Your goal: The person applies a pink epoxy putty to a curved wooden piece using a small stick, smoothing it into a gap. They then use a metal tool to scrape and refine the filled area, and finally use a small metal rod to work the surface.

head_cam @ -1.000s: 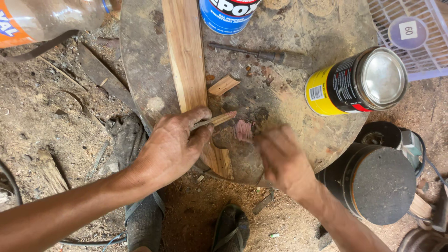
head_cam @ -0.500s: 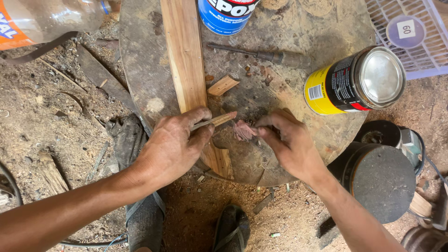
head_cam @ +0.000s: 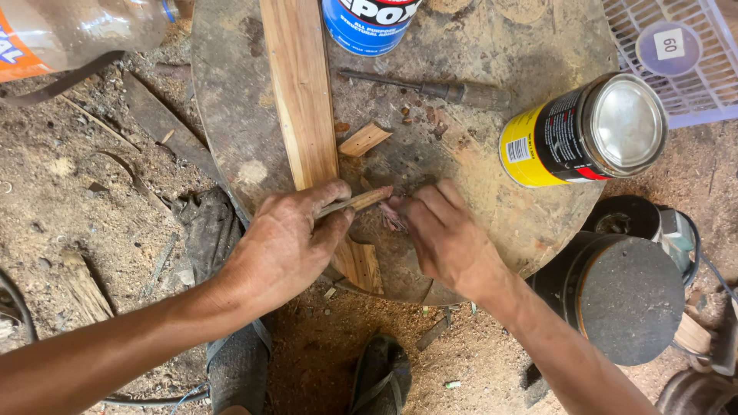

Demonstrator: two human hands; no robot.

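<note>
Since a second earlier my right hand [head_cam: 450,242] had slid leftward to pinch the pinkish scrap [head_cam: 393,217] just right of the plank [head_cam: 307,115], while my left hand [head_cam: 288,242] gripped a wooden sliver [head_cam: 361,201] across that plank.

bare, dusty forearms without sleeves; left hand [head_cam: 284,246] and right hand [head_cam: 450,242] ungloved, grimy.

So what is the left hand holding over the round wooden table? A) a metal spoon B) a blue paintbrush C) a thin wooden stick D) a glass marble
C: the left hand pinches a thin wooden stick above the long wooden plank, its tip pointing toward the right hand.
</note>
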